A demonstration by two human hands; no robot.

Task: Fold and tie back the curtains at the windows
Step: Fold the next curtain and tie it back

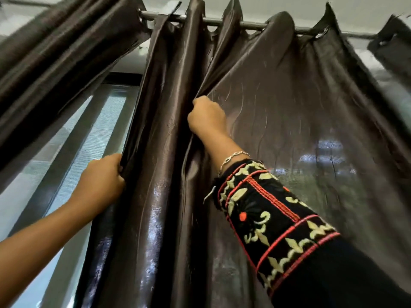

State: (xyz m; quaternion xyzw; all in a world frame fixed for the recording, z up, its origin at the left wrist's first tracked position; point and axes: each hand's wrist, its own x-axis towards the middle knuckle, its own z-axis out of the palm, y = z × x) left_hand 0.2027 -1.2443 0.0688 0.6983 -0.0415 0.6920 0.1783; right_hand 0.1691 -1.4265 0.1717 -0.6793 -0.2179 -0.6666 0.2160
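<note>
A shiny dark brown curtain (289, 103) hangs by eyelets from a metal rod (251, 25) and fills the middle and right of the view. My left hand (101, 176) grips the curtain's left edge at mid height. Higher up, my right hand (206, 116) pinches a fold of the same curtain, with the arm stretched up in a black embroidered sleeve. Between the two hands the cloth is gathered into vertical pleats. A second brown curtain panel (55, 52) hangs bunched at the upper left.
A window (89, 134) with dark frame bars and bright glass shows at the left, behind the curtain's edge. Another piece of curtain (391, 50) hangs on the rod at the far right. White wall lies above the rod.
</note>
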